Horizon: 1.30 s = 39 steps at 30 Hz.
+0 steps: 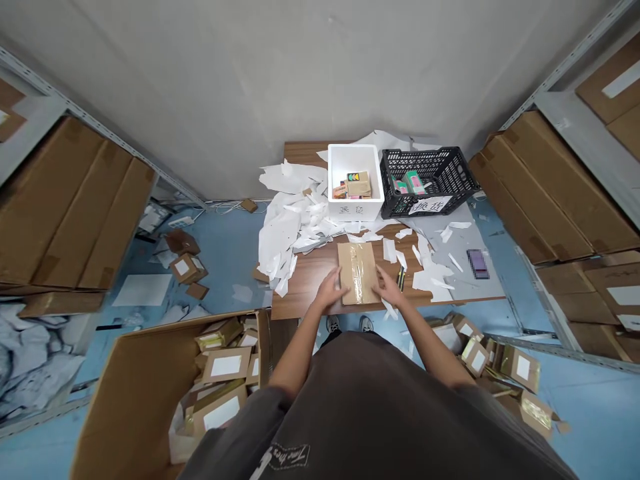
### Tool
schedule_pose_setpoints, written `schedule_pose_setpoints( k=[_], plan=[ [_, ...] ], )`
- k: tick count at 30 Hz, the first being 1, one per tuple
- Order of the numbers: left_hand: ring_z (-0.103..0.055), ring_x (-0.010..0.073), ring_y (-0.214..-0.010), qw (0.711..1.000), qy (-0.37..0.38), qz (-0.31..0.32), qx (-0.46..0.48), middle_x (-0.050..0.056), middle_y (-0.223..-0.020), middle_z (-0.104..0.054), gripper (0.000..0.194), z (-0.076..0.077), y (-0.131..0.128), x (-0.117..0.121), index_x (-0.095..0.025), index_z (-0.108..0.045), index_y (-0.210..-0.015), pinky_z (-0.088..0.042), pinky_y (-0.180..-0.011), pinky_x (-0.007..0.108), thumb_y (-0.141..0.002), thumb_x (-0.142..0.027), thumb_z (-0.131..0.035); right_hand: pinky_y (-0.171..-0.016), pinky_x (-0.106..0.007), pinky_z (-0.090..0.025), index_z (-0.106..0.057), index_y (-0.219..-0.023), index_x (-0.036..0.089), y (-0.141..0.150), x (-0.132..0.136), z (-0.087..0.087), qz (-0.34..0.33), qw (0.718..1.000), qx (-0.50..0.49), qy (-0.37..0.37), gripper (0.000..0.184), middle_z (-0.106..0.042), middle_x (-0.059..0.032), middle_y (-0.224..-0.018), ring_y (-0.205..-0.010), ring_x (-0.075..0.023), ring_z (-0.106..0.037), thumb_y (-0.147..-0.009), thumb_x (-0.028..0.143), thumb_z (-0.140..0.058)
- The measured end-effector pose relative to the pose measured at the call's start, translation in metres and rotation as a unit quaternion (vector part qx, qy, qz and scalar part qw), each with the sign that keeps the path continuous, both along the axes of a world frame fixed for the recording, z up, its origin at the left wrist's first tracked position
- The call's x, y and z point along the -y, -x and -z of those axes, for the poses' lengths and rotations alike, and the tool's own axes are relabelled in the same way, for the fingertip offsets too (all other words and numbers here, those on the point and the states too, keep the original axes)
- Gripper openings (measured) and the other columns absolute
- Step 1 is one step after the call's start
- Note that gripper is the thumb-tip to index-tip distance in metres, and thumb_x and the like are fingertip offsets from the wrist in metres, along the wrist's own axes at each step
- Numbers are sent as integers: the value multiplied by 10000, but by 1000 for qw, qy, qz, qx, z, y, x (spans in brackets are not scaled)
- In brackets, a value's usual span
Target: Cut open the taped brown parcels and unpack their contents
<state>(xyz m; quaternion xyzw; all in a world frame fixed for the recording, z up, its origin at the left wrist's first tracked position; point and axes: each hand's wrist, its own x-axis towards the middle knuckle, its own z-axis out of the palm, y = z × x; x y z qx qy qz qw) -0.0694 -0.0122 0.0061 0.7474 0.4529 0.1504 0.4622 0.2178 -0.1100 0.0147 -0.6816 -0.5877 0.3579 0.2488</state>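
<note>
A flat brown cardboard box (367, 273) with clear tape down its middle lies near the front edge of the wooden table (317, 270). My left hand (330, 291) grips its left side and my right hand (389, 288) its right side, so the box sits between them. Just beyond my right fingers is a black and yellow cutter (401, 277). White paper scraps (389, 251) lie close to the box on the right.
Behind the box stand a white bin (355, 211) with small boxes and a black crate (440, 208) with green packs. Torn white paper (280, 230) covers the table's left. A large carton (135, 387) of parcels stands lower left; more parcels (523, 367) lie lower right. Shelves flank both sides.
</note>
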Motion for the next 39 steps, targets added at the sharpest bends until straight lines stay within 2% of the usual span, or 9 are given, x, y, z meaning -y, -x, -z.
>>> schedule_pose_setpoints(
  k=[3, 6, 10, 14, 20, 24, 29, 34, 39],
  plan=[
    [-331, 348, -1660, 998, 38, 53, 0, 169, -1776, -366, 1219, 5, 6, 39, -222, -323, -1748, -342, -1340, 489, -729, -414, -964, -1240, -542, -438, -256, -1771, 232, 16, 50, 11, -17, 1000, -18, 4, 992, -469, -170, -1714, -1559, -342, -488, -909, 390, -720],
    [-399, 335, -1630, 999, 49, -9, 5, 151, -1743, -434, 1053, -1, -4, 62, -245, -356, -1739, -398, -1311, 492, -834, -363, -881, -1247, -551, -433, -322, -1751, 255, 40, 65, 6, 58, 998, 18, -7, 847, -541, -154, -1656, -1558, -339, -486, -973, 384, -632],
    [-694, 288, -1359, 995, 36, -85, 24, 76, -1574, -654, 894, -34, -6, 39, -315, -338, -1743, -559, -1160, 428, -959, -426, -754, -1199, -504, -487, -438, -1689, 248, 40, 28, -34, 83, 994, 56, -50, 673, -616, -145, -1586, -1456, -338, -585, -1065, 490, -514],
    [-648, 283, -1421, 989, -7, -131, 71, 79, -1628, -603, 837, -62, -12, -7, -296, -330, -1747, -526, -1190, 408, -1013, -470, -691, -1056, -475, -562, -473, -1644, 247, 22, -40, -70, 125, 989, 66, -37, 633, -775, -123, -1321, -1157, -335, -741, -1094, 562, -461],
    [-538, 311, -1534, 982, 14, -182, 54, 125, -1723, -474, 772, -64, -46, -38, -231, -245, -1772, -463, -1246, 450, -1103, -506, -514, -1030, -502, -563, -503, -1624, 186, 15, -110, -72, 183, 980, 73, 5, 688, -780, -173, -1288, -1138, -368, -734, -1099, 617, -390],
    [-332, 321, -1662, 988, -60, -136, 32, 125, -1791, -351, 789, -64, -28, -37, -239, -349, -1738, -325, -1345, 489, -1060, -548, -606, -1177, -530, -494, -379, -1715, 209, 8, -92, -71, 124, 992, 14, -30, 777, -635, -168, -1562, -1390, -360, -638, -1064, 623, -467],
    [-318, 328, -1666, 999, -31, -9, 14, 113, -1785, -368, 929, -55, -12, -14, -291, -371, -1728, -383, -1317, 477, -931, -489, -808, -1298, -541, -372, -333, -1744, 232, 25, -29, -48, 33, 998, -29, -48, 874, -461, -128, -1725, -1585, -327, -448, -939, 412, -622],
    [-468, 287, -1592, 995, -60, -76, 11, 57, -1697, -522, 711, -65, -18, 2, -342, -461, -1678, -479, -1257, 437, -1014, -397, -708, -1265, -544, -421, -246, -1778, 265, 37, -18, -54, 68, 995, 12, -77, 823, -492, -111, -1704, -1549, -308, -498, -997, 318, -501],
    [-724, 272, -1299, 973, -52, -225, -27, 70, -1501, -708, 653, -82, -27, -8, -330, -423, -1691, -592, -1104, 413, -1078, -477, -592, -1084, -478, -571, -158, -1796, 289, 19, -71, -86, 83, 992, 88, -39, 839, -726, -108, -1451, -1259, -336, -727, -1062, 435, -537]
  ],
)
